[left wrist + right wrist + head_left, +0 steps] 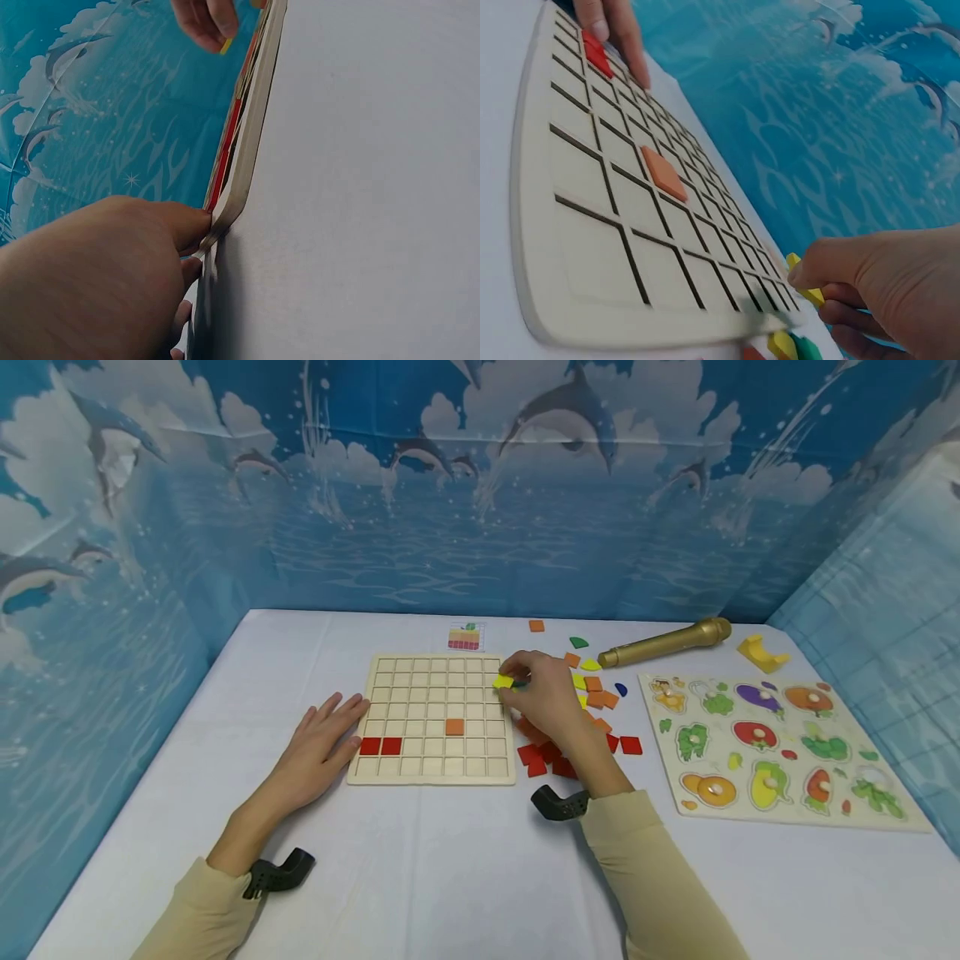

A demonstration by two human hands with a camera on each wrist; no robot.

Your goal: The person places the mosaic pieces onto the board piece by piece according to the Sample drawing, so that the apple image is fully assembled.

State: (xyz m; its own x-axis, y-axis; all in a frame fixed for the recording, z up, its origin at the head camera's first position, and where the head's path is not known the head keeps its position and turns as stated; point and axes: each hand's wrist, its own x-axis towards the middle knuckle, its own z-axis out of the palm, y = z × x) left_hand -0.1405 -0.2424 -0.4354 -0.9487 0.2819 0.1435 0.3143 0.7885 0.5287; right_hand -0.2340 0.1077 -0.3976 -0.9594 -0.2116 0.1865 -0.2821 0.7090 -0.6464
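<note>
Nearest cam, bottom left & bottom right of head frame: beige cloth sleeves (660, 877). Going L to R: L hand (318, 753) at mid-left, fingers extended & spread, gripping nothing, thumb by left edge of pale wooden grid board (435, 782), mid-frame. On board, two flat red square pcs (392, 746) side by side at lower left, one flat orange square pc (454, 727) right of ctr. Nr board's upper right corner: small flat yellow pc (503, 681), pinched btwn thumb & fingers of R hand (546, 693), long axis approx L–R; contact w/ board, can't tell. R hand much nearer that corner than L, fingertips pointing left, forearm slanting up from lower right. Just right of it, loose flat coloured pcs (596, 698); farther right, gold microphone (667, 643) & pale vegetable-puzzle board (717, 758).
</note>
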